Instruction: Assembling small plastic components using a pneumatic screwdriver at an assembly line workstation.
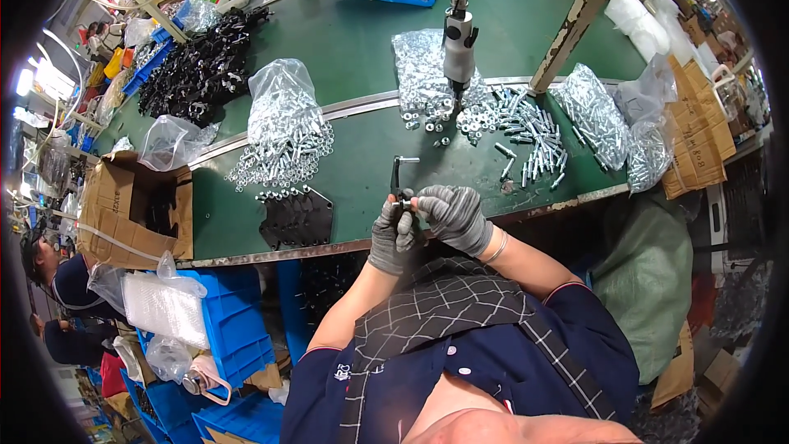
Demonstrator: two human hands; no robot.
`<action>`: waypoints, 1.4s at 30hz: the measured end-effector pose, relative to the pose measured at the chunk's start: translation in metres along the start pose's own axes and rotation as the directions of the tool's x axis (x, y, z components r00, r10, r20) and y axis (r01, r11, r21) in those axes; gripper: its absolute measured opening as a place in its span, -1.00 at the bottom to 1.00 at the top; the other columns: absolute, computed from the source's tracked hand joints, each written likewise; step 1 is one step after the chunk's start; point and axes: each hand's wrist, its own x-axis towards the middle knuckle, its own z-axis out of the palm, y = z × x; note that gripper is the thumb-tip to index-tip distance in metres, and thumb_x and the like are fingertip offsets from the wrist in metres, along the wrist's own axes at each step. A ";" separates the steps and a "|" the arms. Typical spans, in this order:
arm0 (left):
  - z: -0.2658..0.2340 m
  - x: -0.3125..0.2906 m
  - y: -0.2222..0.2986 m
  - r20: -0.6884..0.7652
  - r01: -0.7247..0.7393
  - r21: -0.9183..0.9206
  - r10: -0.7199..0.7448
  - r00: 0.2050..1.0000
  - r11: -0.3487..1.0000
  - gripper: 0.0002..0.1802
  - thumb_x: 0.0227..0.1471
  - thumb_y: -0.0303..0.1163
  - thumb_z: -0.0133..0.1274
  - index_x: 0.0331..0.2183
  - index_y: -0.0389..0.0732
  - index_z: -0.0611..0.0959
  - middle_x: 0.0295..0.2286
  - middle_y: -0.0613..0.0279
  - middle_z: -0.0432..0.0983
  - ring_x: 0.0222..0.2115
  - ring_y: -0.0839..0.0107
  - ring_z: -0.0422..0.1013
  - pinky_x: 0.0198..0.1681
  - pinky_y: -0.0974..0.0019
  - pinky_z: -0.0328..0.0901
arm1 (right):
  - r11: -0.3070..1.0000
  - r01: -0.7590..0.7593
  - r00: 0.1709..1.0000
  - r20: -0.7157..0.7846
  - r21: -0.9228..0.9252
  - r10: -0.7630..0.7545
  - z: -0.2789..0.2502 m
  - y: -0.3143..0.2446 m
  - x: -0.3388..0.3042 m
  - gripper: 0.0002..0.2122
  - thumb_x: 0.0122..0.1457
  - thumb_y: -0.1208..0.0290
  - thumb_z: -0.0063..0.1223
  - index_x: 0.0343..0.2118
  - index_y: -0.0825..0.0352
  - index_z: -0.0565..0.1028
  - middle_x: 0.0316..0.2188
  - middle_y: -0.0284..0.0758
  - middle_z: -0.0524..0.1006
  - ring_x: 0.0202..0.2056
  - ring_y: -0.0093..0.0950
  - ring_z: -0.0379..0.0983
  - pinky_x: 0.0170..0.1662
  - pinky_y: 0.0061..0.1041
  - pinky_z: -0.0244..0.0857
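Note:
Close to the table's front edge, my left hand (389,237) is closed around a narrow black bracket (395,177). A silver pin (408,159) sticks out sideways from the bracket's upper end. My right hand (457,215) pinches a small silver fastener (403,203) at the bracket's lower part; whether it is a bolt or a nut cannot be made out. Both hands wear grey gloves with the fingertips bare. Beyond them hangs a white and black power screwdriver (459,49), its tip above loose silver nuts (477,120). Silver threaded pins (534,140) lie to its right.
Flat black parts (297,219) with silver fasteners lie left of my hands. Behind them, silver hardware spills from a clear bag (283,99). A cardboard box (136,210) stands at the left edge, black parts (201,66) are heaped farther back, and a painted post (575,25) rises right.

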 end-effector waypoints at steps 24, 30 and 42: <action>0.011 0.059 0.016 -0.477 0.244 0.759 0.261 0.839 0.604 -0.66 0.10 -0.19 -0.11 -0.42 -0.32 0.49 -0.62 0.09 0.49 -0.78 0.43 0.34 -0.83 0.51 0.14 | 0.955 -0.295 0.806 0.533 -0.018 0.259 0.009 0.094 0.015 -0.87 0.02 0.34 -0.02 -0.40 0.25 0.47 -0.44 -0.25 0.48 -0.40 -0.26 0.45 -0.38 -0.30 0.30; 0.009 0.060 0.018 -0.471 0.269 0.799 0.282 0.836 0.537 -0.68 0.11 -0.20 -0.13 -0.43 -0.29 0.50 -0.66 0.13 0.47 -0.79 0.42 0.33 -0.84 0.49 0.13 | 0.970 0.243 0.822 0.531 0.001 -0.206 0.002 0.077 0.029 -0.92 0.02 0.41 -0.10 -0.48 0.26 0.42 -0.52 -0.26 0.42 -0.47 -0.27 0.43 -0.44 -0.34 0.30; 0.000 0.060 0.016 -0.518 0.283 0.781 0.325 0.791 0.557 -0.69 0.10 -0.20 -0.10 -0.44 -0.28 0.51 -0.66 0.18 0.46 -0.80 0.43 0.31 -0.85 0.47 0.14 | 0.992 0.024 0.762 0.645 -0.121 0.060 0.010 0.074 0.023 -0.81 0.08 0.28 -0.08 -0.43 0.32 0.37 -0.53 -0.18 0.44 -0.50 -0.24 0.44 -0.52 -0.30 0.27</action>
